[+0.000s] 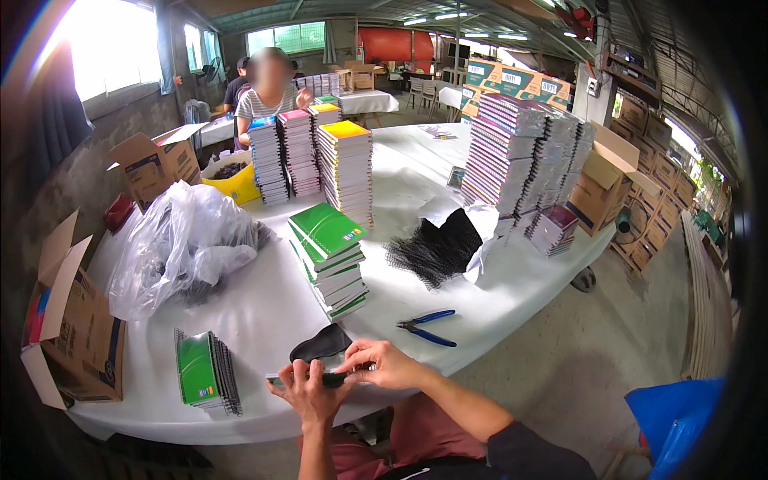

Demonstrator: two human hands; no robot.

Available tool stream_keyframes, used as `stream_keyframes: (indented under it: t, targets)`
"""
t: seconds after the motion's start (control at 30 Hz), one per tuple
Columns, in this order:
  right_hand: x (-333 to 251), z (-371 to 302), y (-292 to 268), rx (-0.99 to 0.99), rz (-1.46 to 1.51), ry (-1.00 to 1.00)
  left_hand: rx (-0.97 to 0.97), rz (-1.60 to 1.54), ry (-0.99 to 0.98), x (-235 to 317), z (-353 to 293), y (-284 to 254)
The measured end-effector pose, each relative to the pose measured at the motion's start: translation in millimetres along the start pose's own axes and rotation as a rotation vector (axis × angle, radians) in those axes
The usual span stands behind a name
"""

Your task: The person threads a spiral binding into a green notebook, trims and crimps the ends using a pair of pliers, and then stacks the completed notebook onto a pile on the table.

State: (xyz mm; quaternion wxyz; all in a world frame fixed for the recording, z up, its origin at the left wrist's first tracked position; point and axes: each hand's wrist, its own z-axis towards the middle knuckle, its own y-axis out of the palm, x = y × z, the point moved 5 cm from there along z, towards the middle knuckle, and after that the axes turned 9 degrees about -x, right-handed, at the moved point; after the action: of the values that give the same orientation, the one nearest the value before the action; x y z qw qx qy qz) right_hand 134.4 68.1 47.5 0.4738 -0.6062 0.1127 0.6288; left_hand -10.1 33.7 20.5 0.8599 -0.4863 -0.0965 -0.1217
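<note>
At the table's near edge my left hand [312, 394] grips a thin green notebook [331, 379], seen nearly edge-on, with its fingers over the top. My right hand [386, 365] is closed at the notebook's right end, thumb and fingers pinched together; what they pinch is mostly hidden. Just behind the hands lies a black cloth-like piece [321, 342]. Blue-handled pliers [429, 326] rest farther right. A stack of green notebooks [326, 256] rises beyond my hands. To the left lies a small pile of green notebooks with black coils [205, 370].
Black plastic coils [438, 248] lie right of centre. Tall notebook stacks [506, 156] stand behind them, more [346, 172] at the back. A plastic bag [188, 248] and open cardboard boxes [84, 336] occupy the left. Another person [268, 100] stands across the table.
</note>
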Motion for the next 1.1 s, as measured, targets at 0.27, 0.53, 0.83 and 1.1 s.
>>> stream_keyframes:
  t: [0.27, 0.53, 0.83, 1.1]
  targets:
    - [13.0, -5.1, -18.4, 0.189, 0.006, 0.109, 0.059, -0.038, 0.032, 6.0, 5.4, 6.9]
    - [5.0, 3.1, -2.8, 0.082, 0.054, 0.119, 0.100, -0.075, 0.037, -0.8, 3.0, -6.3]
    - [-1.1, 7.5, -10.6, 0.004, 0.030, 0.063, 0.112, -0.005, 0.033, 1.2, 8.6, -3.9]
    - [2.5, 9.5, -11.7, 0.010, -0.029, 0.172, 0.138, -0.013, 0.031, -1.6, 5.6, -1.7]
